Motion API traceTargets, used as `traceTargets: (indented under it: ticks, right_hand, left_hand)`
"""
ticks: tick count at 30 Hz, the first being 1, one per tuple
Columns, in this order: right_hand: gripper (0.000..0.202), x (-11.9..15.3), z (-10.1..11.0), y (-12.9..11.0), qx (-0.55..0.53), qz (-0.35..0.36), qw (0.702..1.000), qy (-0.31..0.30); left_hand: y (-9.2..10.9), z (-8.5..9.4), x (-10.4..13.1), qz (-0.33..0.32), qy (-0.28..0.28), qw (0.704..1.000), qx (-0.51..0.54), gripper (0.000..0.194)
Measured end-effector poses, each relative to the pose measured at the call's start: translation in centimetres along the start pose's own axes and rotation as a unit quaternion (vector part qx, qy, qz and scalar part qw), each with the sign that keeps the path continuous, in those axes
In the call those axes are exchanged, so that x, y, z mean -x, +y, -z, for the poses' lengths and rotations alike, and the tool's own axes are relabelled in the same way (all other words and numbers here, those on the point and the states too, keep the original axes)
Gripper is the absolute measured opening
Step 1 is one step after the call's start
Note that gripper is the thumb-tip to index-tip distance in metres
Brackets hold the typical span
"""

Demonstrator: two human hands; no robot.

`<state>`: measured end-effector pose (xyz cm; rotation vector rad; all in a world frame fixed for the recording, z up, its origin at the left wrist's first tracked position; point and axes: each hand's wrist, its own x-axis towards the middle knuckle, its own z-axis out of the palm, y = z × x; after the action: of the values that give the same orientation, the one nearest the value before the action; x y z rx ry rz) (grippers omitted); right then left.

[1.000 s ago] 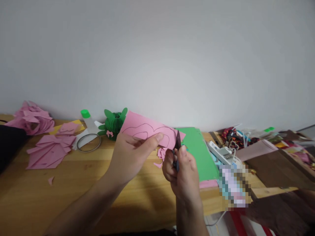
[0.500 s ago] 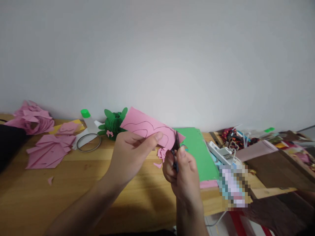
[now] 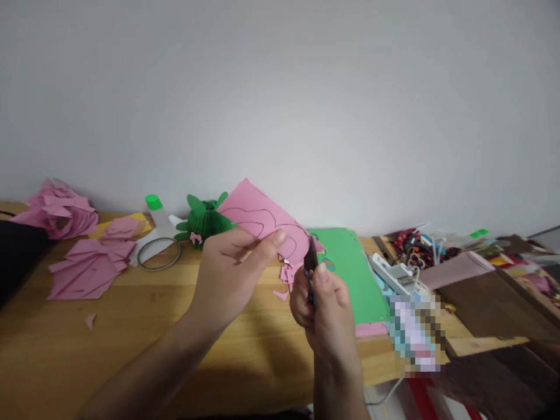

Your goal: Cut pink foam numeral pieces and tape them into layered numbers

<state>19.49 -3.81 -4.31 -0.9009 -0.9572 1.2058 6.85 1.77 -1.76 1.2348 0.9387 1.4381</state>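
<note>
Between the thumb and fingers of my left hand [image 3: 231, 268] is a pink paper [image 3: 262, 204] with curved dark outlines drawn on it, held up above the table. My right hand [image 3: 324, 297] is closed round the handles of dark scissors [image 3: 311, 255]. Their blades point upward and meet the paper's right edge, near the drawn curve. Small pink scraps [image 3: 289, 274] lie on the table behind my hands. A green sheet [image 3: 350, 274] lies to the right, partly behind my right hand.
Left on the wooden table [image 3: 131, 344] are folded pink papers [image 3: 87, 271], a metal ring [image 3: 158, 254] and a green-capped bottle [image 3: 154, 204]. A green pleated paper figure [image 3: 205, 219] stands behind my left hand. Rightward are a white power strip [image 3: 389, 274] and a cluttered box [image 3: 490, 300].
The pink paper has turned in my left hand, its upper left corner now higher and further right. The scissors lean slightly more to the left. Both hands have stayed nearly in place.
</note>
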Motion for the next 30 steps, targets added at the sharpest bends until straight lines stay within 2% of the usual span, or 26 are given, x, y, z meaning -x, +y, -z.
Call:
traceTargets:
  ticks: [3,10,16,24,30]
  right_hand:
    - [0.049,0.09,0.14,0.07,0.003,0.003,1.0,-0.007]
    - [0.048,0.14,0.27,0.15,-0.01,-0.011,1.0,-0.012]
    - [0.048,-0.03,0.11,0.01,-0.026,-0.015,0.999,-0.013]
    - [0.048,-0.15,0.02,-0.1,-0.025,-0.005,1.0,-0.01]
    - [0.047,-0.27,0.1,0.05,-0.02,-0.009,1.0,-0.009]
  left_hand:
    - [0.11,0.02,-0.13,-0.049,-0.003,0.998,-0.032,0.049]
    - [0.41,0.1,-0.21,-0.074,-0.03,0.996,-0.025,0.032]
    - [0.61,0.09,-0.2,-0.187,0.017,0.976,-0.113,0.03]
    - [0.48,0.16,-0.23,-0.217,0.005,0.966,-0.141,0.035]
    - [0.33,0.16,-0.13,-0.215,0.005,0.966,-0.145,0.046]
